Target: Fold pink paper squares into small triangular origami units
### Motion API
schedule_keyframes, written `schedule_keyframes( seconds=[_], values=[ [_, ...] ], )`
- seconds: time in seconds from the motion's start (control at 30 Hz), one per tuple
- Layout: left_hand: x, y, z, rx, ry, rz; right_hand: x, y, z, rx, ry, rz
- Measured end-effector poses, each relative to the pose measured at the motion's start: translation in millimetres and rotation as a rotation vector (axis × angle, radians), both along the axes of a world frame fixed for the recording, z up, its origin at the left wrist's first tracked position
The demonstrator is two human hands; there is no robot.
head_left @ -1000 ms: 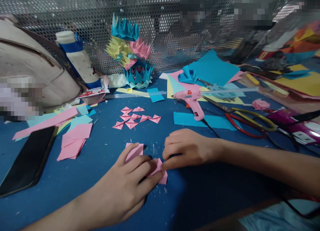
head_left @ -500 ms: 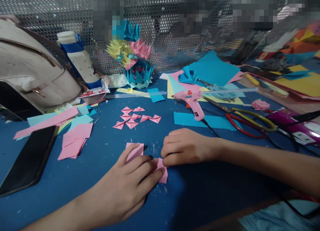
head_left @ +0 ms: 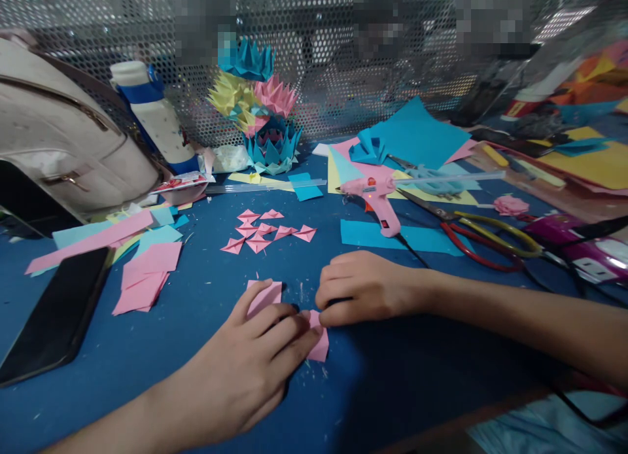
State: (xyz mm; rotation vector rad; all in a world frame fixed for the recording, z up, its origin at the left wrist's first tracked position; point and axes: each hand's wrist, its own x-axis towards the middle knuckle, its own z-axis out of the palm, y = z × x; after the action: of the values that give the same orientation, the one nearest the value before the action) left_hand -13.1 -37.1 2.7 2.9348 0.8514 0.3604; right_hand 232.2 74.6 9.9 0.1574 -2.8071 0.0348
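My left hand (head_left: 267, 346) rests on the blue table with its fingers bent, pressing down a small pink paper piece (head_left: 320, 344). My right hand (head_left: 360, 289) is closed, its fingertips pinching the top edge of that same piece; the contact is partly hidden. Under my left index finger and thumb lies a second pink paper (head_left: 267, 297), flat on the table. Beyond both hands sits a group of small folded pink triangles (head_left: 258, 230). A pink hot glue gun (head_left: 380, 202) lies behind my right hand, on a blue paper strip (head_left: 422, 238).
To the left are a black phone (head_left: 59, 313), pink paper squares (head_left: 147, 277), a bottle (head_left: 157, 117) and a white backpack (head_left: 63, 127). Folded paper flowers (head_left: 272, 143) stand against the perforated metal screen (head_left: 318, 61). Red-and-yellow scissors (head_left: 483, 258) and a purple power strip (head_left: 576, 244) lie right.
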Motion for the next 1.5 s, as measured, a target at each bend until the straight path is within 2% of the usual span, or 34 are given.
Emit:
schedule_keyframes(
  seconds=[0.23, 0.43, 0.87, 1.1, 1.37, 1.5],
  values=[
    [1, -1, 8.9, 0.005, 0.082, 0.002, 1, 0, -0.9, -0.011, 0.006, 0.001],
    [2, -2, 5.1, 0.063, 0.071, 0.014, 0, 1, -3.3, 0.006, 0.018, 0.005],
    [-2, -2, 4.4, 0.011, 0.050, 0.001, -7, -3, -3.0, 0.049, -0.060, -0.021],
    [-2, -3, 0.6, 0.001, 0.031, 0.005, -11, -7, -6.7, -0.020, -0.102, -0.063],
    [-2, -2, 5.0, 0.003, 0.058, -0.002, -10, -4, -4.3, -0.276, -0.132, -0.094],
    [-1, -2, 4.5, 0.030, 0.049, -0.002, -7, -4, -2.9, -0.306, -0.056, -0.081]
  ],
)
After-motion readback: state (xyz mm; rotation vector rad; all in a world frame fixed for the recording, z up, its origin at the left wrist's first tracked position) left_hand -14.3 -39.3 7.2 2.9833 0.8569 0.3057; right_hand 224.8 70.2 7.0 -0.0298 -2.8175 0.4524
